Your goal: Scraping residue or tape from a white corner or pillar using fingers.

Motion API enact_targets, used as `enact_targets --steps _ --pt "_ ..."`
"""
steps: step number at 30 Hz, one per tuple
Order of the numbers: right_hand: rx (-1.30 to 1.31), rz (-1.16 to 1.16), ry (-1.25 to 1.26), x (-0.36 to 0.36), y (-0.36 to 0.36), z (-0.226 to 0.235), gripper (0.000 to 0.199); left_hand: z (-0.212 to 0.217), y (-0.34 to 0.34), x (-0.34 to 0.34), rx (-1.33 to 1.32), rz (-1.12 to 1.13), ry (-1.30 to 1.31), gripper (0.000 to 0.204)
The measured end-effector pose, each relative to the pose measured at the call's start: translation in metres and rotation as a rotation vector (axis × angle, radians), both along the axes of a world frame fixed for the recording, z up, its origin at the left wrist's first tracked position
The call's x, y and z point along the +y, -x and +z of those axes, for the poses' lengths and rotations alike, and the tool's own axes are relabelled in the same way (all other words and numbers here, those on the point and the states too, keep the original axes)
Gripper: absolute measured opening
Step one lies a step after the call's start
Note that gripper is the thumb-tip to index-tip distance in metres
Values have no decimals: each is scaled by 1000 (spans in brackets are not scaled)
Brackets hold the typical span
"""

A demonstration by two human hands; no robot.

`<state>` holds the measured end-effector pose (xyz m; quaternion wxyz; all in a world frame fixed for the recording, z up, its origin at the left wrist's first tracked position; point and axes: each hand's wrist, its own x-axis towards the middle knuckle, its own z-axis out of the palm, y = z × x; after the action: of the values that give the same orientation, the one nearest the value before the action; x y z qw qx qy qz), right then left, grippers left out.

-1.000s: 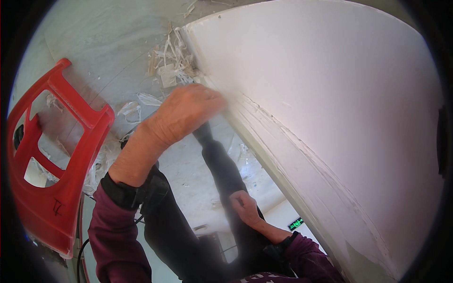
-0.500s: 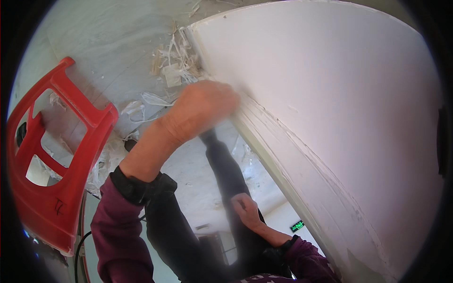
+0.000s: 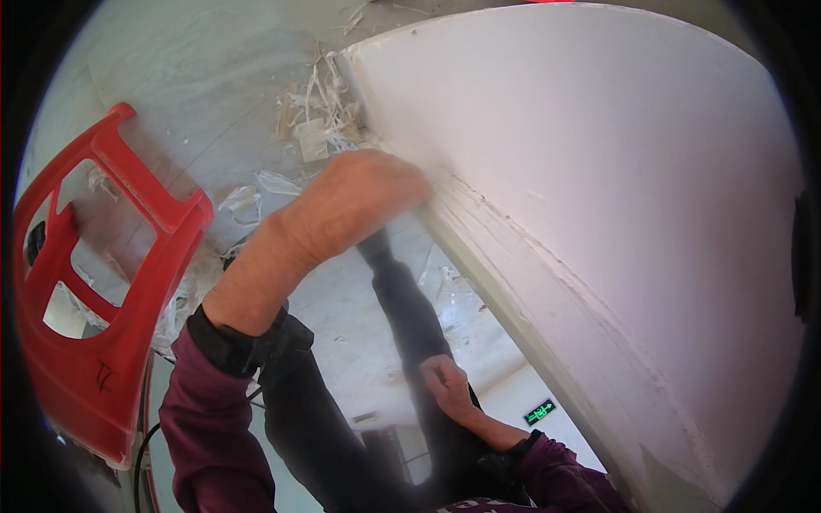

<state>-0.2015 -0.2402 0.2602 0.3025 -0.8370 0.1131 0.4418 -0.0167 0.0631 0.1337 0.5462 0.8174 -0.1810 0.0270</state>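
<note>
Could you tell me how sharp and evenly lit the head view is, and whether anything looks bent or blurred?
Head view: daylight is bright and even; the white wall nearly washes out; its edge bows with fisheye; the left hand at that edge is slightly blurred; the right hand on the thigh is sharper; corners are black.
</note>
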Motion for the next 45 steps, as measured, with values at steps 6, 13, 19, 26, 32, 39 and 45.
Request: enact_targets --steps 6,13,19,26,32,39,45 --pt "15 -55 0 -1 7 -2 5 7 -10 5 -89 -118 -102 11" --pt "-4 -63 20 -7 13 -5 5 4 -9 -1 -51 -26 -53 16" --pt "4 -43 36 -9 13 -6 5 -5 0 3 18 39 10 19" --pt "11 -26 25 -6 5 -5 5 -1 -5 4 -14 -39 -4 17" --pt "17 -23 22 -7 4 -5 5 -1 -12 2 -107 -64 -46 6" --pt "40 -60 27 -8 1 -6 5 -3 -12 -4 -82 -33 -72 9" --pt "96 -115 -3 -14 2 -7 6 -7 -4 -1 23 -11 21 18"
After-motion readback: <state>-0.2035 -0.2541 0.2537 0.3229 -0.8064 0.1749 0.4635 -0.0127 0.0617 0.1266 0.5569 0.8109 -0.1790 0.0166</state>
